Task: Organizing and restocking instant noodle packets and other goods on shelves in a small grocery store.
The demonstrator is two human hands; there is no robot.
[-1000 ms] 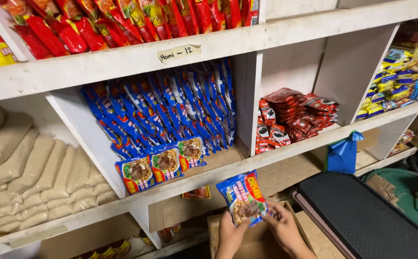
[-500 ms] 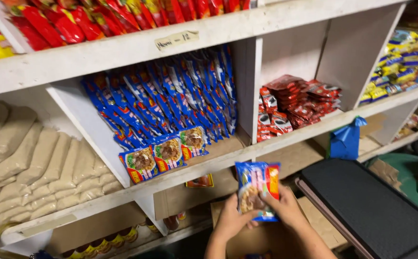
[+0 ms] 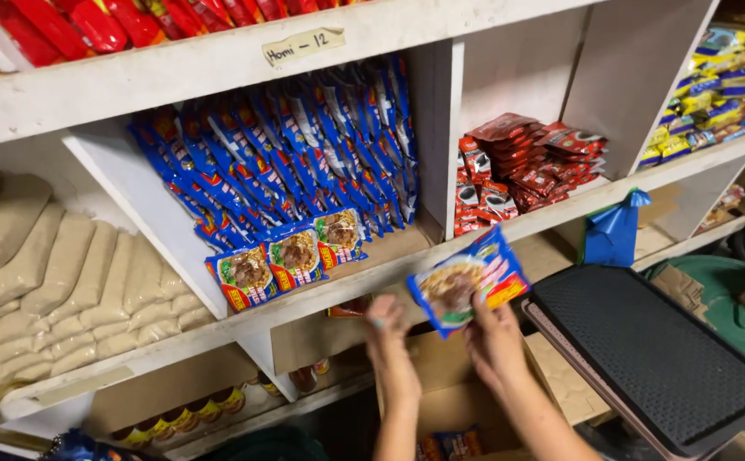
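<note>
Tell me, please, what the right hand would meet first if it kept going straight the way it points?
Probably the front edge of the white shelf, right hand lifting the blue noodle packet toward it; depth is unclear.

Blue plastic noodle packet [image 3: 468, 288] with a food photo and a red-yellow corner, flat and sealed, tilted with its right end up, face to camera, airborne just below the white shelf edge, slightly blurred.

I see white wooden shelving [image 3: 219, 64] with upright dividers [image 3: 437, 137], evenly lit, and a dark ribbed tray [image 3: 654, 350] lying at lower right.
</note>
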